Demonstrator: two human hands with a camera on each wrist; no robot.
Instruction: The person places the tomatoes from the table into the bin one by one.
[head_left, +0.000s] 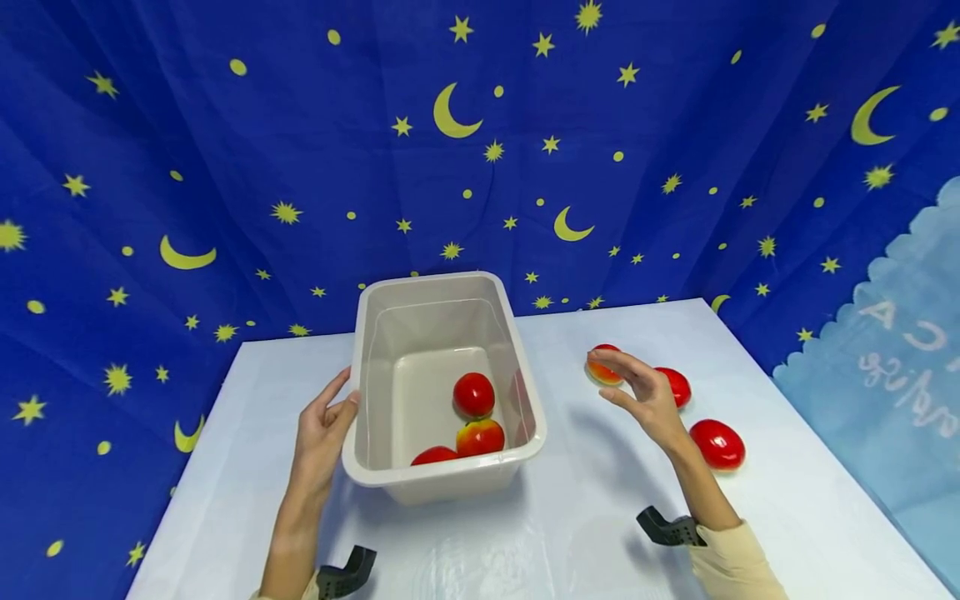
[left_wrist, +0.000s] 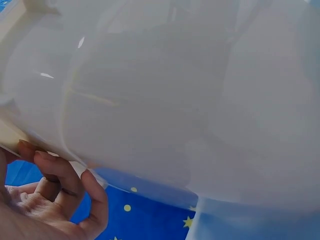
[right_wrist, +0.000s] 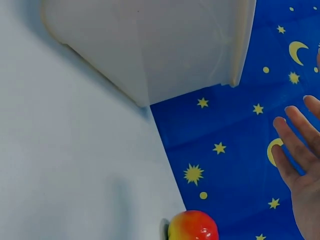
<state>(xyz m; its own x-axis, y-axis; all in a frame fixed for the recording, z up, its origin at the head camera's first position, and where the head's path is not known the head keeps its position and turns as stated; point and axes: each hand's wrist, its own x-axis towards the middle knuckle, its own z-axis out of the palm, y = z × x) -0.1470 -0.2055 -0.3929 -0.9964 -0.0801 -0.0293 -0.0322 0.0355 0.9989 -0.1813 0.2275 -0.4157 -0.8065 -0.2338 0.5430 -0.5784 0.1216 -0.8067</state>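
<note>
A grey plastic bin (head_left: 438, 283) is tilted toward me over the white table. My left hand (head_left: 321, 429) grips its left rim; in the left wrist view the curled fingers (left_wrist: 95, 197) meet the rim. Inside lie a shiny red fruit (head_left: 474, 395), a red-and-yellow fruit (head_left: 481, 437) and another red one (head_left: 434, 455), partly hidden by the near wall. Right of the bin my right hand (head_left: 648, 396) hovers above the table, fingers apart and holding nothing. Beyond it is a red-and-yellow fruit (head_left: 604, 372), partly covered by the fingers.
Two more red fruits, one (head_left: 676, 387) partly behind the right hand and one (head_left: 717, 444) nearer, lie on the white table (head_left: 585, 533). A blue curtain (head_left: 300, 142) with stars and moons hangs behind. Black wrist mounts (head_left: 670, 528) sit on both forearms.
</note>
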